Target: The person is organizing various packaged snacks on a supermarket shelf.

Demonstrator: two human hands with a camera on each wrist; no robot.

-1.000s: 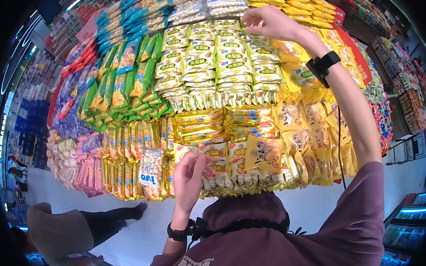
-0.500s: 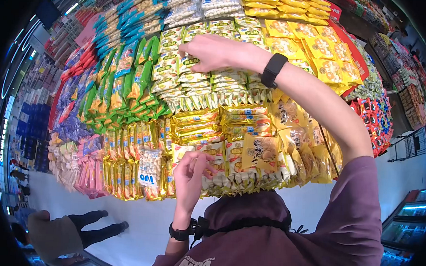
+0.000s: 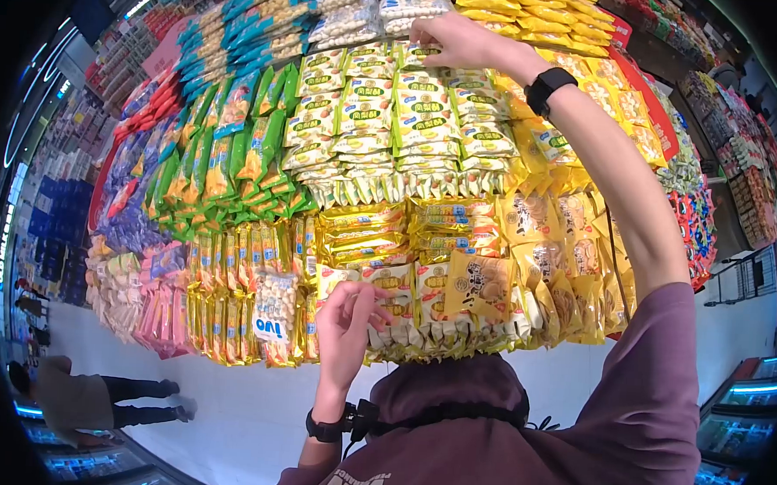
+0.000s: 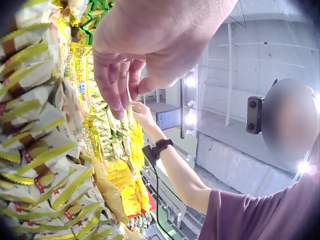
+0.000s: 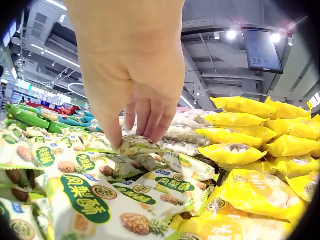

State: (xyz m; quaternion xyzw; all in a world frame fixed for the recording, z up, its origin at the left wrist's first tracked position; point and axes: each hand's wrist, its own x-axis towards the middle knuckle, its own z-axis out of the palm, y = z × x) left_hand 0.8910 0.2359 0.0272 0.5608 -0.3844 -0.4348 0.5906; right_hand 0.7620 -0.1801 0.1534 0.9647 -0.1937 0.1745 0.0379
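In the right wrist view my right hand (image 5: pixel 135 75) reaches down with thumb and fingertips pinching a green-and-white packet (image 5: pixel 140 145) at the back of the pineapple-printed packets (image 5: pixel 85 200). Seen from the head, that right hand (image 3: pixel 460 42) is at the far end of the green-and-white stacks (image 3: pixel 368 101). My left hand (image 3: pixel 346 318) hovers, fingers loosely bent and holding nothing, over white-and-yellow packets (image 3: pixel 392 282) at the near edge. The left wrist view shows the left hand (image 4: pixel 145 45) with its fingers hanging.
Yellow packets (image 3: pixel 590 86) lie right of the stacks, green packets (image 3: pixel 222 155) left of them, and a white "ivo" bag (image 3: pixel 273 302) near the front. A person (image 3: pixel 73 397) is on the floor at left. A shopping cart (image 3: pixel 745 277) stands at far right.
My right hand moved left over the stacks, then back right and away to their far end, where it now pinches a packet. The left hand stays put. The person at left has moved further left.
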